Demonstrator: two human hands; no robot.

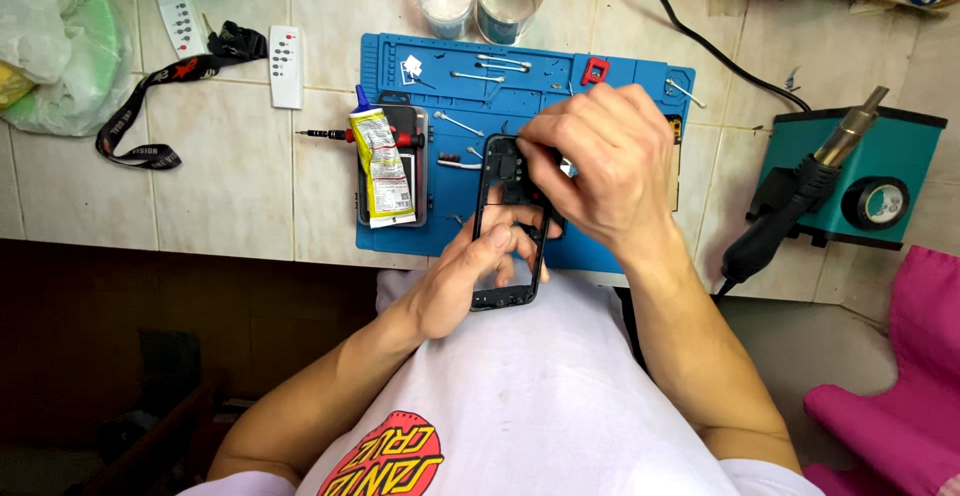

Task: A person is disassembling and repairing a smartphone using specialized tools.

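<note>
Near the middle of the frame, at the lower edge of the blue work mat, the left hand grips a black phone frame from below, thumb laid across its open middle. The right hand curls over the frame's upper end, fingers pinched together on it; whether they hold a small tool I cannot tell. Left of the frame a glue tube lies on a dark tray, a screwdriver beside it. At right on the tiled worktop stands a teal hot-air station.
</note>
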